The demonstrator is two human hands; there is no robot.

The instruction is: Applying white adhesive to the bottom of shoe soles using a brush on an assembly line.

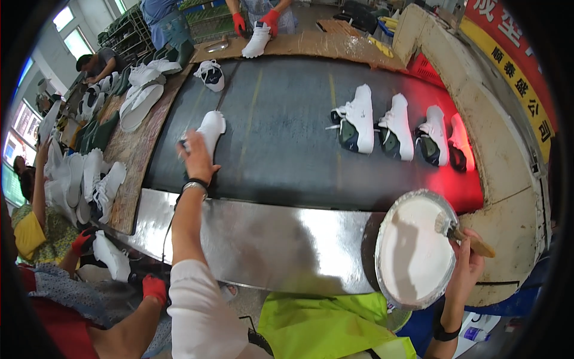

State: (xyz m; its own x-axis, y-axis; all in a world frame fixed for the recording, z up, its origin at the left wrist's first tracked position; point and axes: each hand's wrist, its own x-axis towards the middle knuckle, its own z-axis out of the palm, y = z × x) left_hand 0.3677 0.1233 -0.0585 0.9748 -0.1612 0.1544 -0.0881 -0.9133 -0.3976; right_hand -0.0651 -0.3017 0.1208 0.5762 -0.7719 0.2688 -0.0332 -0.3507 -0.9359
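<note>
**Reaching for a shoe, brush at the bowl**

Head view. Our left hand (pixel 196 160) stretches out over the dark conveyor belt (pixel 281 149) and meets the heel end of a white shoe (pixel 210 129) lying there; fingers look curled onto it, though how firmly they grip we cannot tell from this angle. Our right hand (pixel 465 263) is closed around the wooden handle of a brush (pixel 463 234), bristles resting at the rim of a round bowl of white paste (pixel 414 251). The bowl sits at the near edge, by the shiny metal lip (pixel 263 239) of the belt.

Step in hand, as we judge it: taking a shoe off the belt while the brush loads. Next move likely needs the shoe drawn in close to the bowl, held steady.

Count on the belt: one shoe under our left hand, one more further up (pixel 210 75), three white-and-dark shoes in a row (pixel 391 127) to the right, a fourth partly hidden in red light. One brush, one bowl.

A person in red gloves (pixel 256 23) handles another shoe at the far end. Stacks of white shoes (pixel 89 173) line the left bench.
</note>
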